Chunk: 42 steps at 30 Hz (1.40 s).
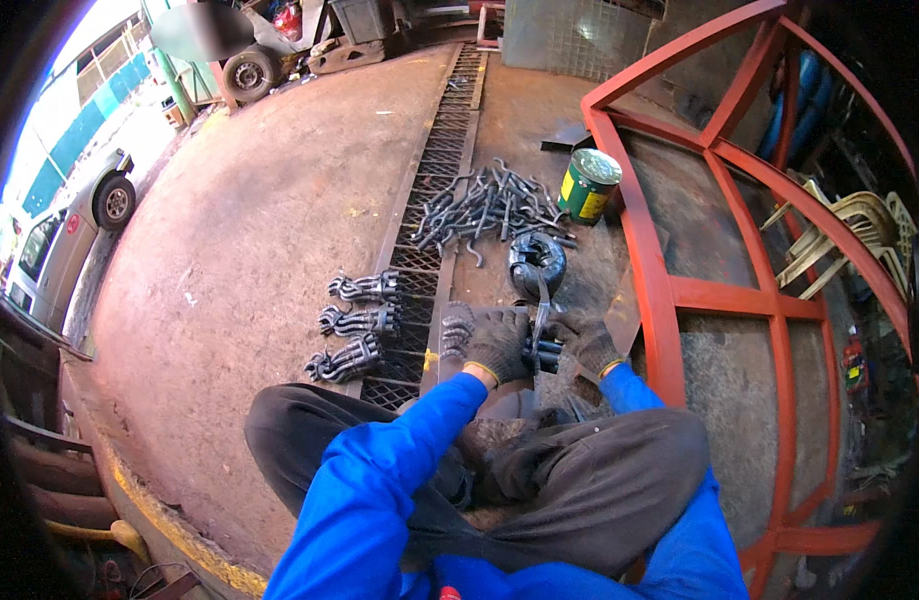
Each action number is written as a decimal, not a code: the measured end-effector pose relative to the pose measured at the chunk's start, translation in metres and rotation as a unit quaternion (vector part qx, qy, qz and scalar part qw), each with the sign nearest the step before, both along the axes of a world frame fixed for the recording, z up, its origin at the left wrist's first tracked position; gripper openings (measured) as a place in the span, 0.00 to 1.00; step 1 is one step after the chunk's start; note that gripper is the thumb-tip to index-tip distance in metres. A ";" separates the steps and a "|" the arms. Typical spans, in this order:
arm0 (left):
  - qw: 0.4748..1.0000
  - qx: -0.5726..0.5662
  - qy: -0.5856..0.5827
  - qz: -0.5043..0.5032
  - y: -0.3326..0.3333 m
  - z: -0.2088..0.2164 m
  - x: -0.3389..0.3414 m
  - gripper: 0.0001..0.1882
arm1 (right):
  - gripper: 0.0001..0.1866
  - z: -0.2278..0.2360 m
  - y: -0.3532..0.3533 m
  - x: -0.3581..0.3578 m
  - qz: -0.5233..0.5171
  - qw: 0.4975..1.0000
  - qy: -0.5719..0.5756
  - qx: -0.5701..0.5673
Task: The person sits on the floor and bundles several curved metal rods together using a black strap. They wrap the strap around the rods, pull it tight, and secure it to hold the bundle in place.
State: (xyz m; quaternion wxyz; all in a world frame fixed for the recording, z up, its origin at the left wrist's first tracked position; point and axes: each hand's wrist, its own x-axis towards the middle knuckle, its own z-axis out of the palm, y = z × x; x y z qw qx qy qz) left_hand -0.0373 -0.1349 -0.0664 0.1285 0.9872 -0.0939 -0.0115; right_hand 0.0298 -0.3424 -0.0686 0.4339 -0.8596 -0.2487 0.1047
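Between my knees, my gloved left hand [498,345] is closed around a bundle of dark metal rods [548,356], their straight ends showing on its right. My gloved right hand [586,340] is beside those ends, its fingers curled at a dark strip [543,312]. That strip runs down from a roll of black wrapping strip [538,262] just beyond my hands. Farther off lies a loose pile of bent metal rods [490,208]. Left of my hands, three tied bundles of bent rods [352,322] lie in a column beside the floor grating.
A metal grating [442,165] crosses the concrete floor [250,210]. A green and yellow can [589,186] stands beyond the roll. Close on my right is a large red metal frame [660,300], with plastic chairs [850,235] behind it. A vehicle [55,245] is at far left.
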 end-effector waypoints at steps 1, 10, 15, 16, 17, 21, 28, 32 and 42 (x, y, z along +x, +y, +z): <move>1.000 0.004 0.012 0.001 -0.004 0.005 -0.001 0.45 | 0.14 0.014 0.000 -0.008 -0.014 0.998 -0.011 -0.055; 0.993 0.063 -0.098 0.003 -0.016 0.014 -0.014 0.46 | 0.15 -0.026 -0.016 0.005 -0.003 0.998 -0.052 -0.021; 0.986 0.070 -0.154 -0.006 -0.016 0.015 -0.019 0.44 | 0.13 -0.032 -0.015 0.001 0.002 1.000 -0.004 0.024; 0.981 0.075 -0.178 -0.009 -0.014 0.013 -0.018 0.43 | 0.13 -0.027 -0.012 -0.001 0.004 0.999 0.011 0.031; 0.987 0.064 -0.145 -0.008 -0.012 0.013 -0.017 0.42 | 0.14 -0.021 -0.009 -0.003 0.006 1.000 0.009 0.011; 0.997 0.027 -0.062 -0.024 -0.014 0.016 -0.008 0.39 | 0.15 -0.013 -0.012 -0.003 -0.008 0.999 0.048 -0.005; 0.997 0.007 -0.052 -0.064 0.000 0.008 0.000 0.40 | 0.15 0.007 -0.003 -0.003 -0.028 0.958 0.257 0.127; 0.997 0.018 -0.028 -0.076 0.001 0.008 0.007 0.41 | 0.24 0.022 -0.005 0.003 -0.001 0.959 0.263 0.107; 0.997 -0.027 -0.022 -0.070 -0.002 0.012 0.007 0.39 | 0.50 0.048 0.020 -0.006 0.194 0.927 -0.108 -0.303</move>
